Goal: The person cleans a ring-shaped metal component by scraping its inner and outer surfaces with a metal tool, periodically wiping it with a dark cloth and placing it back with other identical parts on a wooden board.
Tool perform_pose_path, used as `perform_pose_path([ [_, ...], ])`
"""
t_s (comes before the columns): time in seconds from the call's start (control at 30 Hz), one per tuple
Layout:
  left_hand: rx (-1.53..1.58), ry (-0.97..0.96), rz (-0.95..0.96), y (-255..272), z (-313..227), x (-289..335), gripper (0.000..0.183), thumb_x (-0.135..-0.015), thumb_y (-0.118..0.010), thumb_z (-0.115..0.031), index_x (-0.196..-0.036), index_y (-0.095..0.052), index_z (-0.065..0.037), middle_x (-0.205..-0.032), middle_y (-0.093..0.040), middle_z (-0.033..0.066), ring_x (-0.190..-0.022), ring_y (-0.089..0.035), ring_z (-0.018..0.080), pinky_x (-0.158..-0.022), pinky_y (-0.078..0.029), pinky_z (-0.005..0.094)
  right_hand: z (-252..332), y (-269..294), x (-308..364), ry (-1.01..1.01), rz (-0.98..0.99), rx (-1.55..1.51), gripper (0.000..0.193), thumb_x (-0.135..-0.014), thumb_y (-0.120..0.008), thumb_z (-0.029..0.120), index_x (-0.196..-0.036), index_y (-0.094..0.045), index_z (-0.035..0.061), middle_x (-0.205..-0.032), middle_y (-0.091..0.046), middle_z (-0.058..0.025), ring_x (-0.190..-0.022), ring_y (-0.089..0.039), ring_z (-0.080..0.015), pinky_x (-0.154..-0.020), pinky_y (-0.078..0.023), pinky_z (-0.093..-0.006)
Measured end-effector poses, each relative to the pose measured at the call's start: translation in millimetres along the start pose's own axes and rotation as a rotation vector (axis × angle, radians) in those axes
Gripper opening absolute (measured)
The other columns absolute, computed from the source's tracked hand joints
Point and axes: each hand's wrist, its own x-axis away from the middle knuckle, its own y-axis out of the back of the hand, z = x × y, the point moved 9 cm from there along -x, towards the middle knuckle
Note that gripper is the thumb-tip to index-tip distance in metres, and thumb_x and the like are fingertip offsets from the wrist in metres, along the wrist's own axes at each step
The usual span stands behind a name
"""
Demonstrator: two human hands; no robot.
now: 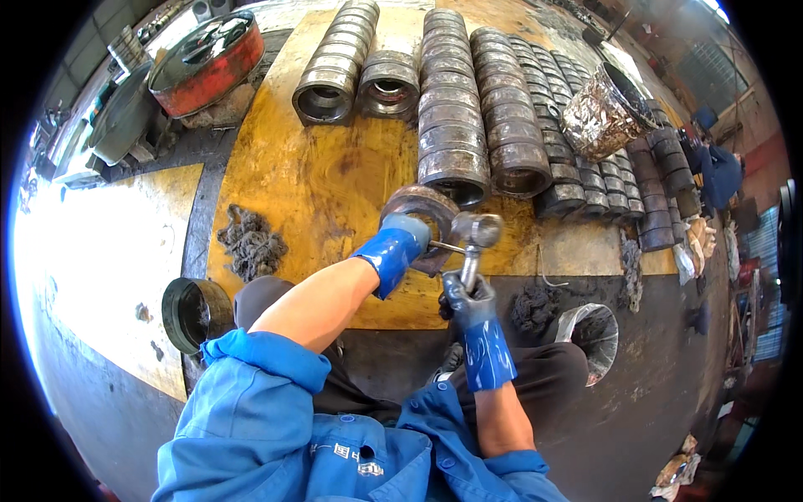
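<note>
Metal ring (pixel 416 197) sits on the yellow board (pixel 335 209), at the near end of the stacked rows, tilt unclear. Left hand (pixel 406 233) lies over its near rim; fingers mostly hidden, so cannot tell whether that grip pinches the ring or the thin rod (pixel 447 247) jutting beside it. Right hand (pixel 471 299) has its grip wrapped round the hammer (pixel 471 266), head near the ring. Progress, by judgement: this piece is partway through; nothing marks it finished. Beyond, rows of rings (pixel 452 109) lie end to end; cannot tell which are done, which remain. Farther out: grey rags (pixel 251 243) left, mottled bucket (pixel 606 113) right.
</note>
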Motion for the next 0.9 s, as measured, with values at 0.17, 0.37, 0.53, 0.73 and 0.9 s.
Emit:
perform_pose_path([
  [0.17,0.47,-0.15,-0.233,-2.1,13.5,-11.7,0.027,-0.079,-0.069,-0.034,-0.101,-0.072,-0.017,-0.1,-0.07,0.0042,-0.1,-0.063,0.0214,-0.09,-0.046,0.0277,-62.0,16.9,2.1,-0.256,-0.027,0.122,0.014,-0.085,-0.067,0.012,-0.095,-0.06,0.004,-0.066,-0.058,-0.0034,-0.05,-0.053,-0.0101,-0.044,-0.043,-0.0248],
  [0.37,0.143,0.015,-0.105,-10.7,20.3,-17.7,0.028,-0.075,-0.071,-0.032,-0.098,-0.072,-0.017,-0.1,-0.069,0.0059,-0.099,-0.063,0.0226,-0.088,-0.047,0.0287,-45.1,25.4,-0.3,0.273,-0.137,0.385,0.01,-0.087,-0.065,0.009,-0.093,-0.06,0.0026,-0.062,-0.057,-0.0033,-0.047,-0.053,-0.0098,-0.042,-0.042,-0.0239],
  [0.53,0.14,0.061,-0.089,-18.5,31.7,-11.4,0.028,-0.072,-0.072,-0.031,-0.096,-0.072,-0.017,-0.1,-0.069,0.0072,-0.099,-0.063,0.0236,-0.087,-0.048,0.0296,-66.6,13.1,-8.9,-0.045,-0.061,0.327,0.005,-0.085,-0.063,0.007,-0.087,-0.061,0.0028,-0.062,-0.057,-0.003,-0.048,-0.053,-0.0085,-0.041,-0.04,-0.0237],
  [0.73,0.123,0.062,-0.093,-19.0,27.8,-25.9,0.028,-0.068,-0.074,-0.029,-0.093,-0.072,-0.017,-0.099,-0.068,0.0089,-0.098,-0.063,0.0249,-0.085,-0.049,0.0307,-21.6,17.1,0.0,0.216,-0.11,0.407,0.013,-0.084,-0.067,0.009,-0.094,-0.062,0.0014,-0.07,-0.063,-0.0047,-0.057,-0.06,-0.0114,-0.053,-0.047,-0.0263],
  [0.9,0.129,0.081,-0.109,-23.6,29.0,-26.9,0.027,-0.068,-0.073,-0.025,-0.094,-0.073,-0.017,-0.101,-0.068,0.0111,-0.098,-0.063,0.026,-0.085,-0.049,0.0318,-87.9,24.5,-16.2,-0.07,-0.044,0.362,0.01,-0.082,-0.068,0.01,-0.085,-0.062,0.0029,-0.067,-0.061,-0.0051,-0.056,-0.059,-0.0124,-0.051,-0.047,-0.0276],
])
